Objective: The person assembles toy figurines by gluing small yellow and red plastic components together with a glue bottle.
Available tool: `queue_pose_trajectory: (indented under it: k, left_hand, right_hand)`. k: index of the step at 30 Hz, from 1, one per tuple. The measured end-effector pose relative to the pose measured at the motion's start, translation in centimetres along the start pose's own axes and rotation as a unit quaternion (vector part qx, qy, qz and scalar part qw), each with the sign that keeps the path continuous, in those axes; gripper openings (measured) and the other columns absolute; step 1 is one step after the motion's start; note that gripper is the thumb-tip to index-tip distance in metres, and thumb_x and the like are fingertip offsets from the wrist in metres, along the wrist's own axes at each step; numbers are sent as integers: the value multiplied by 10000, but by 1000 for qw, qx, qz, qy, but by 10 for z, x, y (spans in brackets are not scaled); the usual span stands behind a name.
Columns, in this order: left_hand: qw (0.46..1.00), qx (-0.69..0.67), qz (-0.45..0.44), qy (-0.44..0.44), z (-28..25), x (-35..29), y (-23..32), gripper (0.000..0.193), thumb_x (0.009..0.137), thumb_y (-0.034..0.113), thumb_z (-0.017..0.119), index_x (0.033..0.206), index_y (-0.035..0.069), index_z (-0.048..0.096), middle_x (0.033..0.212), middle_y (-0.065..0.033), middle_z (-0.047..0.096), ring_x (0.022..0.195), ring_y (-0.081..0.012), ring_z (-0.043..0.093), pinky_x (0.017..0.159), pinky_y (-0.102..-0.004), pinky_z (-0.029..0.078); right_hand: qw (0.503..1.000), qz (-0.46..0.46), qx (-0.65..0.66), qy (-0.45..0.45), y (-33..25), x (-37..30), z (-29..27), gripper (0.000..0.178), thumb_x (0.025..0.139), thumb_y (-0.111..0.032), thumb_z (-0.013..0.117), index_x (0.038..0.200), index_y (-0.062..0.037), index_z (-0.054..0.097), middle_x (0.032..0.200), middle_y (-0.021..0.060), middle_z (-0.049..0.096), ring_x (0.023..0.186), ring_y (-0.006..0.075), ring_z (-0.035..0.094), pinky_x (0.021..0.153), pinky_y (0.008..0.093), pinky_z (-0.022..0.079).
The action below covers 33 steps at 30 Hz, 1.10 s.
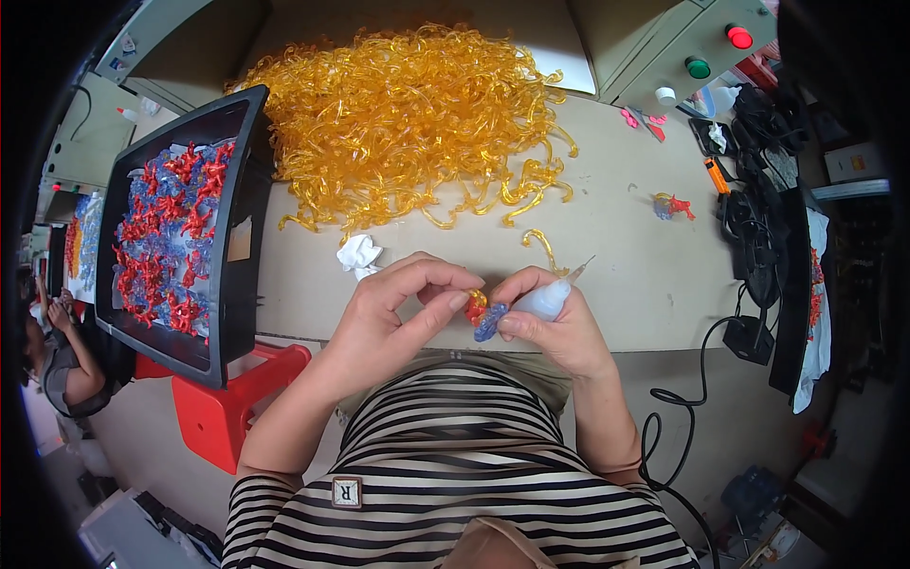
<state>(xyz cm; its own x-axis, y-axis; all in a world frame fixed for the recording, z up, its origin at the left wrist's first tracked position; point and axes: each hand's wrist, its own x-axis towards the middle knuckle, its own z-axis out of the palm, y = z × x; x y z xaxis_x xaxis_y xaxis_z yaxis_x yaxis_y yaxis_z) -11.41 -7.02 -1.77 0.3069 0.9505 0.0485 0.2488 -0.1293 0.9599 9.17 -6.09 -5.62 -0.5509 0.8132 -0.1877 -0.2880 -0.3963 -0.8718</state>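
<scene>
My left hand [403, 308] is closed, pinching the red and yellow end of a small translucent plastic figure [487, 325]. Its blue end rests between the thumb and finger of my right hand [569, 332]. That same right hand keeps a whitish squeeze bottle [545, 301] with a thin needle tip tucked in its fingers, the needle pointing away to the right. Just beyond the bottle lies one curved amber plastic piece [538, 245]. A crumpled white tissue [358, 254] sits past my left hand. My fingers partly hide the figure.
A large heap of curved amber pieces [408, 133] covers the far table. At left, a black bin [248, 161] holds red-and-blue figures, above a red stool [204, 427]. Another figure [673, 206], scissors [645, 123], an orange cutter [717, 175] and black cables [754, 237] lie right.
</scene>
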Motion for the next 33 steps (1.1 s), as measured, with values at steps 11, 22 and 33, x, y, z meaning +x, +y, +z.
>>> queue_pose_trajectory:
  k: [11,22,33]
  left_hand:
    - [981,-133,-136,21,5,-7,2,152,828,86,589,953,2,612,771,10,586,649,-31,471,614,-176,416]
    - [973,-179,-148,15,6,-9,1,155,836,79,579,965,-6,594,823,5,583,698,-26,495,645,-171,424]
    - [979,-164,-124,4,7,-12,3,148,840,60,568,970,-9,588,850,-23,581,742,-54,544,648,-184,449]
  right_hand:
    - [998,25,63,-14,6,2,2,188,804,-81,634,958,-18,547,906,38,589,763,79,547,677,217,462]
    - [997,26,73,-12,7,4,6,152,830,-84,601,948,-14,537,882,52,592,763,92,561,685,226,472]
    - [992,35,118,3,8,0,14,159,842,-77,580,975,-13,523,859,49,569,694,88,531,634,217,468]
